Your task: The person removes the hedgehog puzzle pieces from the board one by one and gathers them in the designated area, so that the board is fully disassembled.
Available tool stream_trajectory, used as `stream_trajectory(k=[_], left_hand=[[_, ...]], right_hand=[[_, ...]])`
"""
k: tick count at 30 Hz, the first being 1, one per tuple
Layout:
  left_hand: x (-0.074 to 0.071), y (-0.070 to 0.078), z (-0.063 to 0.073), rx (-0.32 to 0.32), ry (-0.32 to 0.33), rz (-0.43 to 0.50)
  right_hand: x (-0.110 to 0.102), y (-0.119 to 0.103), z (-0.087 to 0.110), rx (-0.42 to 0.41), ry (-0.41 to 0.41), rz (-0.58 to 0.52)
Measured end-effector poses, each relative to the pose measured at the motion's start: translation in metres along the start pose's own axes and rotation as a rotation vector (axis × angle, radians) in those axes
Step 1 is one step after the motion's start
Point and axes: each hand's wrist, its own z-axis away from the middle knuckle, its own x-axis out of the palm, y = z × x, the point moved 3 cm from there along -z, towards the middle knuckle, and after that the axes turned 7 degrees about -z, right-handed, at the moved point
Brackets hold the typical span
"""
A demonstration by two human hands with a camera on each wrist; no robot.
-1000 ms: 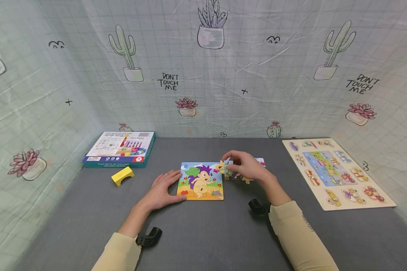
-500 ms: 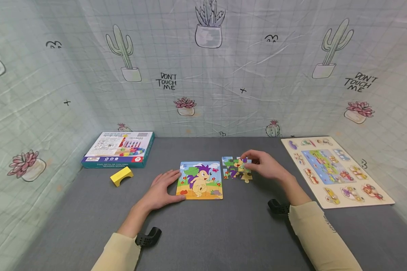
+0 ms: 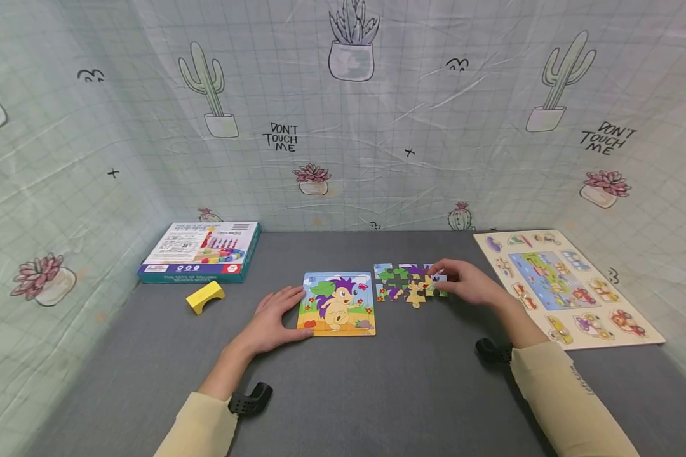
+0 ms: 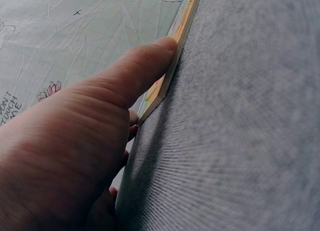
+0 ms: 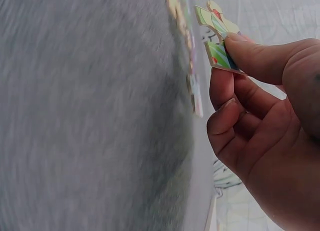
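A square hedgehog picture puzzle (image 3: 336, 304) lies flat on the dark grey table. My left hand (image 3: 271, 320) rests at its left side, fingers fairly straight, the thumb on its front left corner; the left wrist view shows that thumb (image 4: 145, 66) touching the board's edge. To the right of the board, my right hand (image 3: 471, 282) pinches a jigsaw piece (image 5: 218, 55) between thumb and fingers, held up off the table in the right wrist view. Just left of that hand lie several loose jigsaw pieces (image 3: 415, 293), showing green, purple and cream parts of a picture.
A teal and white toy box (image 3: 200, 254) stands at the back left. In front of it is a yellow arch block (image 3: 206, 296). A wooden peg puzzle board (image 3: 600, 324) lies at the far right. A printed cloth (image 3: 400, 190) rises behind the table (image 3: 343, 393).
My right hand has moved rightward across the loose pieces with the pinched piece, uncovering pieces on the left. The left hand has stayed at the hedgehog puzzle.
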Motion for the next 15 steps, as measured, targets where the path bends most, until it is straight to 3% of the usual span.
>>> stream_trajectory(k=[7,15], left_hand=[[0.001,-0.001,-0.001,0.001,0.0,-0.003],[-0.001,0.001,0.0,0.002,-0.004,0.005]], right_hand=[[-0.003,0.009,0.004,0.052,-0.022,0.024],[-0.004,0.013,0.006,0.045,-0.05,0.076]])
